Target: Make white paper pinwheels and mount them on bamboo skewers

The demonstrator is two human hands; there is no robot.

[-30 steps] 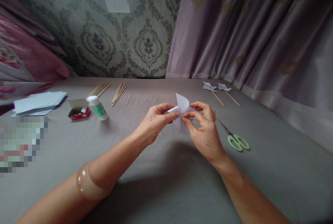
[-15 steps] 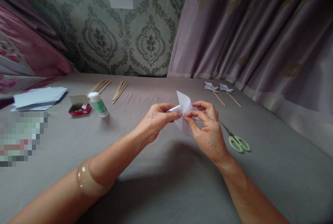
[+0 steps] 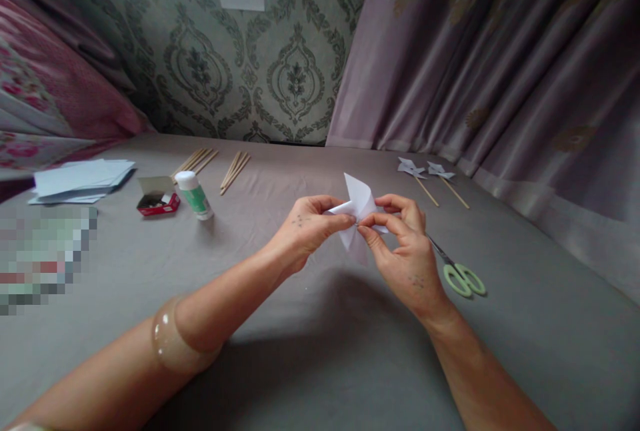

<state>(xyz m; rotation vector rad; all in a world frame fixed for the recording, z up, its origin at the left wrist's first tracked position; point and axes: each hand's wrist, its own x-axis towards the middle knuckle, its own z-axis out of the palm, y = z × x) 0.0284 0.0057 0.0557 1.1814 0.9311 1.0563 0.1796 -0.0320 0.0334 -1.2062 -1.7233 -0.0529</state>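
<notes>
A white paper pinwheel [image 3: 361, 194] is held up above the table between my two hands, its blades folded in toward the centre. My left hand [image 3: 315, 227] pinches it from the left, the thumb lying near the middle. From the right, my right hand [image 3: 405, 244] grips it with thumb and index finger closed at the centre. Something small and shiny, perhaps a pin, shows between those fingertips; it is too small to make out. The other right fingers curl behind the paper. Green-handled scissors [image 3: 463, 277] lie just right of my right hand, their blades partly hidden.
At the back right lie two finished pinwheels on sticks [image 3: 413, 168]. Wooden sticks [image 3: 235, 172] lie in two groups at the back left. Nearer are a glue stick [image 3: 195, 196], an open red box [image 3: 159, 204] and a stack of paper [image 3: 83, 181]. A blurred-out item [image 3: 45, 254] lies far left.
The view has shifted slightly, so everything sits a little further right. Both hands keep their hold on the pinwheel, with hardly any movement of the fingers.
</notes>
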